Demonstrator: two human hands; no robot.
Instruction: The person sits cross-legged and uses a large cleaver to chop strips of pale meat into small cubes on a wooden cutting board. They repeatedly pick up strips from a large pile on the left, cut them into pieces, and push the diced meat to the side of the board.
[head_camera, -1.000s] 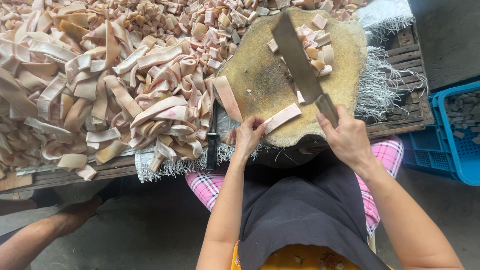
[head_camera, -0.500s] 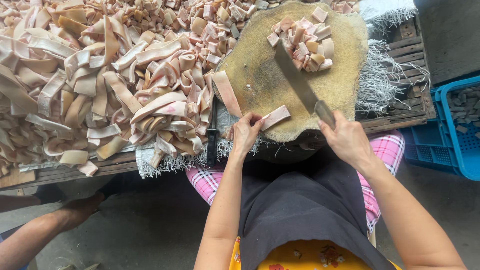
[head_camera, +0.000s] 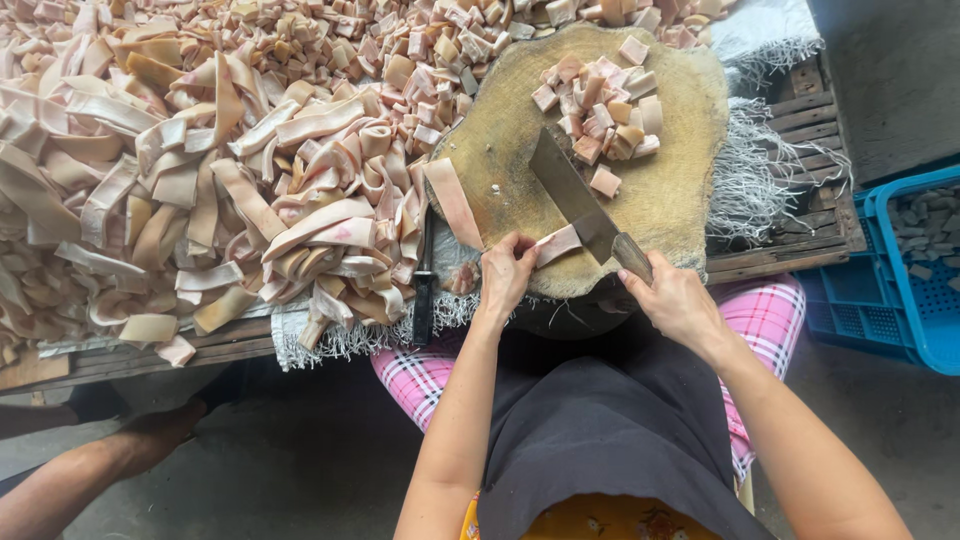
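Rough wooden pallet boards (head_camera: 790, 245) carried the whole workplace, with a round chopping block (head_camera: 690, 190) as the centre of it. Far left of the block lay a great heap of long pale pink strips (head_camera: 200, 200), curled and piled over a frayed white cloth (head_camera: 330, 335). Just left of the block, a second knife with a dark handle (head_camera: 424, 290) lay along the cloth edge, pointing away from the person. One loose strip (head_camera: 452, 203) leaned over the block's left rim.

At the block's near edge, the left hand (head_camera: 508, 275) pinched one short strip (head_camera: 557, 243) between its fingertips, closed upon it. That strip's long axis ran across the block, rising slightly to the right, its right end under the cleaver (head_camera: 572, 193). The cleaver blade slanted from upper left down to the lower right, edge on the strip. Right of it, the right hand (head_camera: 678, 300) was wrapped tight around the cleaver handle.

Behind the blade sat a small pile of cut squares (head_camera: 600, 95). Well right of the block stood a blue plastic crate (head_camera: 900, 290), rectangular, holding greyish pieces.
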